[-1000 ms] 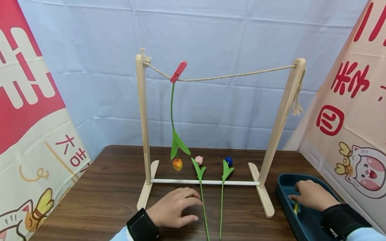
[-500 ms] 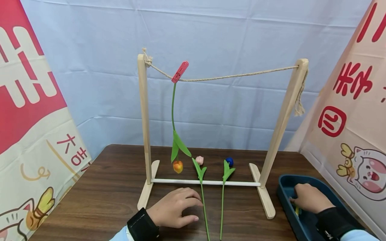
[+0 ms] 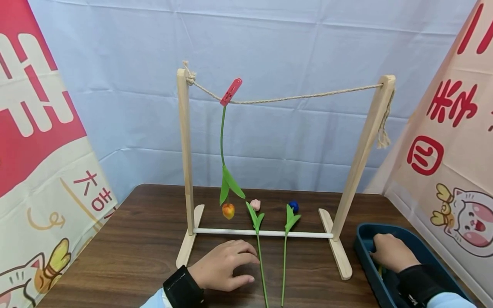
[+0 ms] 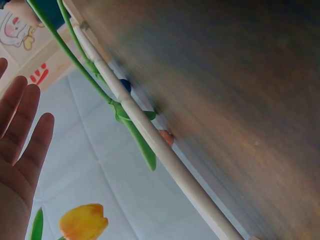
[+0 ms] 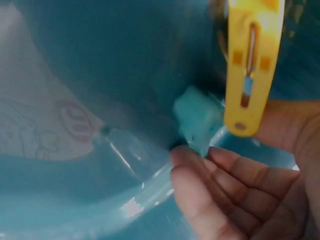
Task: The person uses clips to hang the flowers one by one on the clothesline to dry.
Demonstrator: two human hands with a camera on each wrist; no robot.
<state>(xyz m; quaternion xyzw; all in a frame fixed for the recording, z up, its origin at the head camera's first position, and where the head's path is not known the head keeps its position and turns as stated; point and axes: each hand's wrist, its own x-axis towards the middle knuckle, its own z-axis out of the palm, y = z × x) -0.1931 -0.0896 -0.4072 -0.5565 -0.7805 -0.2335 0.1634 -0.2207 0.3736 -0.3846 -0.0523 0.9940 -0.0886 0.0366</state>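
Observation:
On the right, my right hand [image 3: 394, 253] reaches down into a dark teal tray [image 3: 360, 239]. In the right wrist view its fingertips are right at a blurred pale-teal piece [image 5: 197, 117], and a yellow clothespin [image 5: 250, 75] covers part of the thumb; I cannot tell whether the hand grips either. My left hand [image 3: 227, 265] holds nothing, its fingers relaxed beside the stem of a pink artificial tulip [image 3: 255, 205]. A blue artificial tulip [image 3: 293, 207] lies to its right. Upside down, an orange-yellow tulip [image 3: 228, 211] hangs from the rope [image 3: 285, 99] by a red clothespin [image 3: 231, 92].
A wooden frame with a left post [image 3: 185, 149] and a right post [image 3: 363, 154] carries the rope. A white crossbar [image 3: 231, 232] runs low between them, under the two lying tulips. Printed cloths flank the brown table [image 3: 127, 256].
My right hand has shifted a little and reaches deeper in the tray, hiding more of the yellow clothespin. The left hand stays put. The view has shifted slightly.

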